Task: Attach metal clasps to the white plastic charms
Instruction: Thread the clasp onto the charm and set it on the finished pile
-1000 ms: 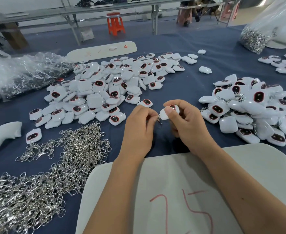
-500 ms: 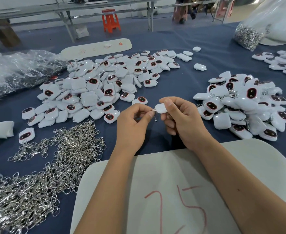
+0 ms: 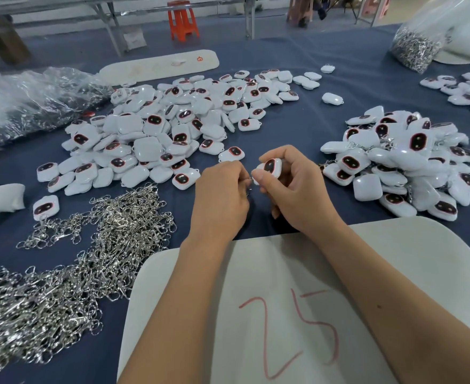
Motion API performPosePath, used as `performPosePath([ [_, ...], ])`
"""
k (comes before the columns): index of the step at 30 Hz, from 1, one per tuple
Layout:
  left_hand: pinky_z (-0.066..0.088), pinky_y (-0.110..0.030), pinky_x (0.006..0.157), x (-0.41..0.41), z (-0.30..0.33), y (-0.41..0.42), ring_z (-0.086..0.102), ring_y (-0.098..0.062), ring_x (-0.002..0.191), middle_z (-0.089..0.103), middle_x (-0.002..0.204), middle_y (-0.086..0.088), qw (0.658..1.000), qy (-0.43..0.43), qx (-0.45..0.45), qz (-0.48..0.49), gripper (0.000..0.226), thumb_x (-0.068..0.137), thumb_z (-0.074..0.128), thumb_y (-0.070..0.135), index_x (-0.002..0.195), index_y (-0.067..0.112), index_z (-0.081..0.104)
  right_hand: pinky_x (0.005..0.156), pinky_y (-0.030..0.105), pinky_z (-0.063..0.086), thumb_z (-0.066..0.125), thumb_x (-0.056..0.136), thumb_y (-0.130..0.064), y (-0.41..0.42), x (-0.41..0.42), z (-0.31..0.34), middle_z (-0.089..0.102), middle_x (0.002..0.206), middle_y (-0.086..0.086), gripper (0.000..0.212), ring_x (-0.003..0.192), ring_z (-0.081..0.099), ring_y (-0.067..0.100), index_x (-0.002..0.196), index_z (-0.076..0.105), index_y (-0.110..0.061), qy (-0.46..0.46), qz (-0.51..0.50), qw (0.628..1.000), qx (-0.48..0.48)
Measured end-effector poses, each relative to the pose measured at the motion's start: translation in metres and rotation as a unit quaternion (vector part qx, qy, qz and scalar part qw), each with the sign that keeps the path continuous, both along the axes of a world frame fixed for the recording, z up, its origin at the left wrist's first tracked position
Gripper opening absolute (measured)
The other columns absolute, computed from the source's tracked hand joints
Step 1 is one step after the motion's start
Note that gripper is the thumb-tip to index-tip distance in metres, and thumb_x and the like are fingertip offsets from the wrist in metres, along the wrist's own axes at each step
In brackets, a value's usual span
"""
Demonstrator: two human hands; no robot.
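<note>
My right hand [image 3: 297, 195] grips a white plastic charm [image 3: 271, 167] with a dark red-rimmed face, just above the blue cloth at the centre. My left hand [image 3: 220, 195] pinches a small metal clasp [image 3: 249, 181] at the charm's left edge; most of the clasp is hidden by my fingers. A big heap of loose charms [image 3: 156, 134] lies behind my hands to the left. A second heap of charms with clasps [image 3: 402, 162] lies to the right. Loose metal clasps [image 3: 70, 261] are piled at the near left.
A white board marked "25" [image 3: 283, 314] lies under my forearms. A clear plastic bag [image 3: 34, 98] sits at the far left, a bag of clasps [image 3: 419, 48] at the far right. A long white board [image 3: 159, 66] lies behind the heap. More charms [image 3: 466, 90] lie at the right edge.
My right hand has turned the charm so its dark face shows upward. Both hands stay together at the same spot, the left still pinching at the charm's edge.
</note>
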State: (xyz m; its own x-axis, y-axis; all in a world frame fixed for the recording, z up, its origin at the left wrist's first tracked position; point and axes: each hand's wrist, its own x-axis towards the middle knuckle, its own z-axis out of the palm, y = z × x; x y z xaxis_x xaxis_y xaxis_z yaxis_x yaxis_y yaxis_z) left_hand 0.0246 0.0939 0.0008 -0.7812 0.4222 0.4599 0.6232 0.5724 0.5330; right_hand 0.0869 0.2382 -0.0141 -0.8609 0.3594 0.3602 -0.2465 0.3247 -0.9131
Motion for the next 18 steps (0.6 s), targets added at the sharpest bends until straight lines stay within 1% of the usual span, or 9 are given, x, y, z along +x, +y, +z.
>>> performPosePath([
  [1,0.045,-0.033,0.072,0.001,0.0,0.0,0.058,-0.018,0.073,0.067,0.075,0.005,0.999,-0.025,0.032,-0.003,0.013,0.09,0.068,0.006,0.079,0.012,0.068,0.039,0.03,0.048,0.072,0.098,-0.023,0.0,0.0,0.0,0.07,0.073,-0.001,0.014,0.046,0.058,0.022,0.107,0.063,-0.017,0.005,0.005,1.0,-0.021],
  [3,0.048,-0.019,0.075,0.003,0.0,0.002,0.062,-0.006,0.075,0.069,0.076,0.011,0.984,-0.104,0.145,-0.005,0.016,0.09,0.07,0.004,0.079,0.015,0.069,0.042,0.03,0.05,0.068,0.101,-0.017,0.001,-0.002,0.002,0.069,0.072,0.003,0.011,0.05,0.054,0.018,0.11,0.063,-0.011,0.019,0.035,0.993,-0.109],
  [5,0.051,-0.017,0.082,0.006,0.002,0.008,0.067,-0.003,0.082,0.072,0.081,0.012,0.938,-0.21,0.273,-0.017,0.021,0.092,0.069,0.001,0.08,0.018,0.068,0.045,0.029,0.05,0.065,0.103,-0.016,0.004,-0.002,0.005,0.068,0.073,0.007,0.011,0.052,0.051,0.015,0.112,0.064,-0.009,0.023,0.066,0.981,-0.182],
  [6,0.053,-0.021,0.086,0.007,0.002,0.011,0.069,-0.008,0.086,0.074,0.085,0.01,0.895,-0.283,0.343,-0.038,0.021,0.094,0.066,-0.001,0.082,0.016,0.067,0.047,0.028,0.049,0.064,0.103,-0.017,0.004,-0.002,0.006,0.068,0.074,0.007,0.012,0.053,0.05,0.014,0.112,0.064,-0.009,0.021,0.079,0.975,-0.207],
  [8,0.057,-0.026,0.086,0.008,0.003,0.014,0.071,-0.017,0.086,0.074,0.087,-0.003,0.781,-0.432,0.442,-0.094,0.016,0.099,0.06,0.0,0.088,0.01,0.065,0.05,0.026,0.049,0.065,0.101,-0.018,0.005,-0.002,0.006,0.068,0.076,0.008,0.015,0.054,0.05,0.014,0.114,0.064,-0.01,0.015,0.098,0.965,-0.244],
  [9,0.058,-0.025,0.084,0.008,0.005,0.013,0.07,-0.019,0.085,0.073,0.086,-0.007,0.739,-0.48,0.459,-0.113,0.013,0.1,0.058,0.002,0.09,0.008,0.065,0.051,0.026,0.049,0.066,0.1,-0.018,0.006,-0.002,0.006,0.068,0.077,0.009,0.017,0.055,0.051,0.014,0.115,0.064,-0.01,0.012,0.105,0.961,-0.257],
  [10,0.058,-0.024,0.081,0.009,0.005,0.012,0.069,-0.019,0.084,0.072,0.085,-0.009,0.718,-0.508,0.461,-0.121,0.013,0.101,0.058,0.004,0.092,0.007,0.065,0.053,0.026,0.05,0.068,0.099,-0.018,0.007,-0.002,0.005,0.069,0.078,0.009,0.02,0.056,0.052,0.014,0.116,0.064,-0.01,0.007,0.111,0.957,-0.269],
  [14,0.056,-0.021,0.073,0.009,0.009,0.01,0.066,-0.014,0.079,0.069,0.081,-0.006,0.684,-0.542,0.473,-0.117,0.012,0.101,0.057,0.004,0.095,0.007,0.068,0.058,0.028,0.051,0.072,0.092,-0.012,0.009,-0.003,0.004,0.068,0.084,0.013,0.03,0.061,0.054,0.016,0.121,0.064,-0.011,-0.016,0.131,0.953,-0.272],
  [18,0.056,-0.021,0.071,0.009,0.008,0.01,0.066,-0.013,0.076,0.067,0.084,-0.005,0.682,-0.533,0.489,-0.11,0.02,0.101,0.056,0.002,0.086,0.011,0.066,0.058,0.028,0.051,0.071,0.092,-0.01,0.008,-0.003,0.002,0.067,0.08,0.008,0.032,0.061,0.054,0.015,0.122,0.063,-0.01,-0.019,0.128,0.958,-0.257],
])
